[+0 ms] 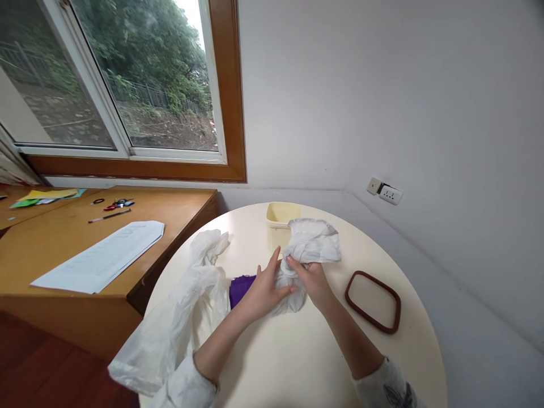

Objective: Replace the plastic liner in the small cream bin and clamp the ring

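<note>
A white plastic bag (314, 241) is bunched and twisted between my two hands, just above the round table. My right hand (314, 283) pinches its gathered middle, thumb on top. My left hand (266, 292) is around the lower part of the bag, thumb in front and index finger stretched upward. A piece of purple cloth (240, 290) lies left of the bag, partly hidden by my left hand. Behind the bag stands a pale yellow plastic container (278, 224) without a lid on it. Another crumpled white plastic bag (182, 306) lies beside my left forearm.
A brown rounded-rectangle ring (349, 292) lies on the right of the round white table (293, 362). On the wooden desk (182, 207) at left are paper sheets (106, 255), a pen (109, 216), scissors (115, 205) and coloured papers (46, 195). Wall sockets (391, 194) are at right.
</note>
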Demonstrator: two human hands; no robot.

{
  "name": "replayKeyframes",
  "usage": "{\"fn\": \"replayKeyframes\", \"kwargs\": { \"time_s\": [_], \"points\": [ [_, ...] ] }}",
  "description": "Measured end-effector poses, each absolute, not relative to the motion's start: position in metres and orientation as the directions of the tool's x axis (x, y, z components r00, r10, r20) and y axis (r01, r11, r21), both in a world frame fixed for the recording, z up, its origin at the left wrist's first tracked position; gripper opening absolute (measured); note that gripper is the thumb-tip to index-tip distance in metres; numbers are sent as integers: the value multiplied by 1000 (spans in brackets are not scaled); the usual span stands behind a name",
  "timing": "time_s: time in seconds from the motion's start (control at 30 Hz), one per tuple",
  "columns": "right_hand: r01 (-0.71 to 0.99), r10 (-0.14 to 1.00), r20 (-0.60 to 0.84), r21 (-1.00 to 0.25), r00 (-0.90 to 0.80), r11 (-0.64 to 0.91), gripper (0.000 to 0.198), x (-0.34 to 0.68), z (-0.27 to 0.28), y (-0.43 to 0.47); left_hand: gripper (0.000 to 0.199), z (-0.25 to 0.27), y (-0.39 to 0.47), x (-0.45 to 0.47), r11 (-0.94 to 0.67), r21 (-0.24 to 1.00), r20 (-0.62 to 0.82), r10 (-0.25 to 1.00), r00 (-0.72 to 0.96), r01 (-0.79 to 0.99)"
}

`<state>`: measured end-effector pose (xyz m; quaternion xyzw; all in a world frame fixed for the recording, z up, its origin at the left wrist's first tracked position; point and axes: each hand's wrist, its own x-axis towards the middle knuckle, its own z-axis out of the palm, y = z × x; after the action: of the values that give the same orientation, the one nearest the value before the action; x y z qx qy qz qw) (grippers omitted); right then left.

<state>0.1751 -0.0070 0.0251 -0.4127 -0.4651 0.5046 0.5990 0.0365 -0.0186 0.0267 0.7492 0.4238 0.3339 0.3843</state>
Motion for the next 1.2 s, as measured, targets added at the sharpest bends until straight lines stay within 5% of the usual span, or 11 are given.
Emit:
{"fn": "replayKeyframes", "kwargs": {
  "time_s": [0.37,0.7,0.87,0.97,1.2],
  "points": [
    [-260,987,118,-955,105,142,46,191,22,5,49,9,-13,29,-365,852,191,884,427,375],
    [399,913,-147,-917,-381,19,47,221,53,18,30,-4,4,21,-108,983,74,973,217,148],
    [390,786,-91,-899,-612,201,45,213,50,25,23,-12,8,21,40,999,-36,992,124,-29],
    [390,837,-12,-888,-547,243,45,212,42,28,22,-11,7,22,159,968,-132,981,141,-196],
    [472,968,-79,-880,-239,45,43,220,53,25,21,-11,5,24,302,758,-171,948,270,-578]
  ]
}}
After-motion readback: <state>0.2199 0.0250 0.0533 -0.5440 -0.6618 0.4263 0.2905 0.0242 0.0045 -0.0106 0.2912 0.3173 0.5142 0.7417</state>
